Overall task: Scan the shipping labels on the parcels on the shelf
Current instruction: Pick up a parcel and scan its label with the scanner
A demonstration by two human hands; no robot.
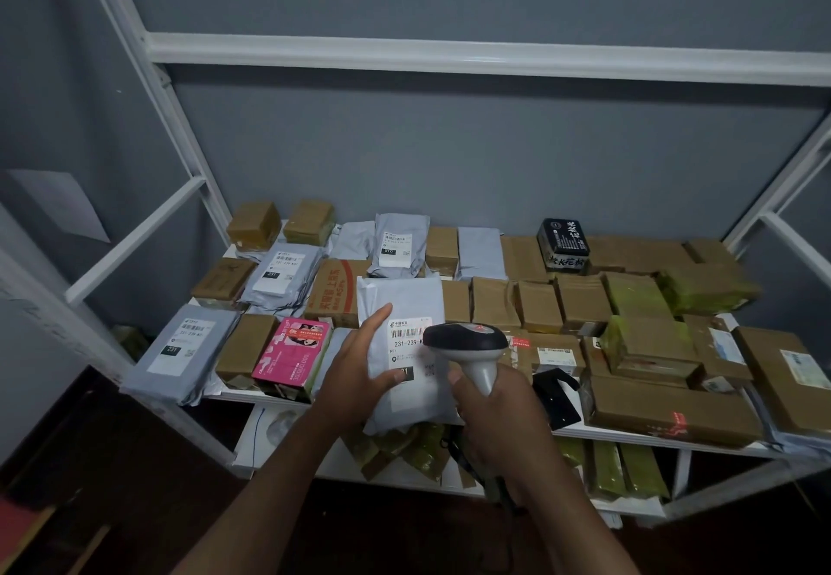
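Observation:
A grey plastic mailer [402, 304] with a white shipping label [407, 343] is held up in front of the shelf. My left hand [359, 372] holds its left edge, thumb pressed on the label's lower part, fingers stretched along the side. My right hand [494, 412] grips the handle of a grey and black barcode scanner [467, 343], whose head covers the label's right side. A red spot of scanner light [676, 419] falls on a brown box at the right.
The white metal shelf [629, 437] is crowded with brown taped cartons, grey mailers [180, 356], a pink box [292, 356] and a black box [564, 244]. A black scanner stand [555, 394] sits behind my right hand. Greenish packets fill the lower shelf [404, 480].

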